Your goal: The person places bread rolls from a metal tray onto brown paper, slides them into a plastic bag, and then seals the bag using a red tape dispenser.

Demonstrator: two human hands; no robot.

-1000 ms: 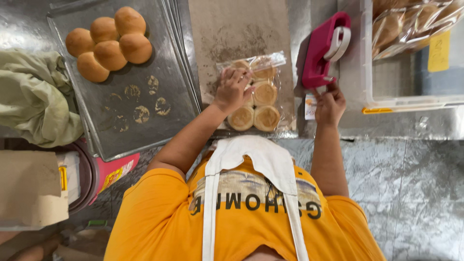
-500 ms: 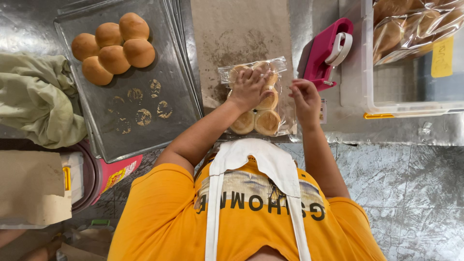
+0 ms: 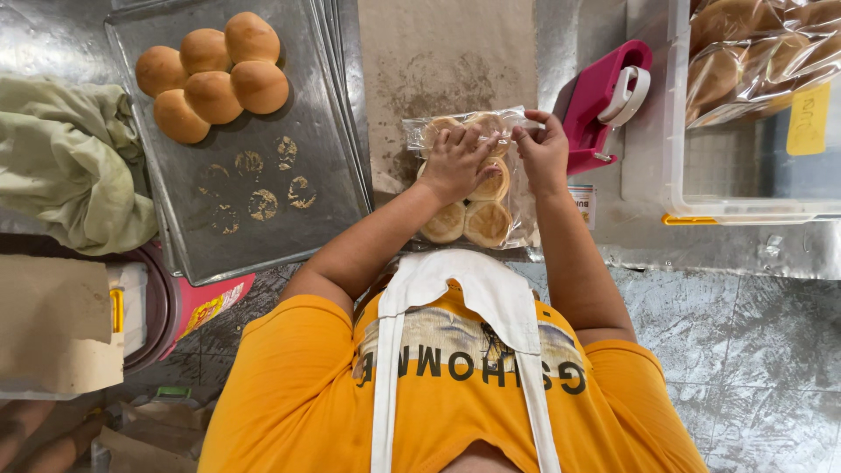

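Observation:
A clear plastic bag of round buns lies on a brown paper sheet on the steel counter in front of me. My left hand rests on top of the bag with its fingers spread, holding it down. My right hand pinches the bag's far right edge. Just right of that hand stands a pink bag sealer with a white handle. My orange shirt and white apron straps fill the lower part of the view.
A metal baking tray at the left carries a cluster of golden buns and crumb marks. A green cloth lies further left, above a red bucket. A clear bin with bagged buns stands at the right.
My right hand left the pink sealer and moved left onto the bag's edge. My left hand stayed on the bag of buns.

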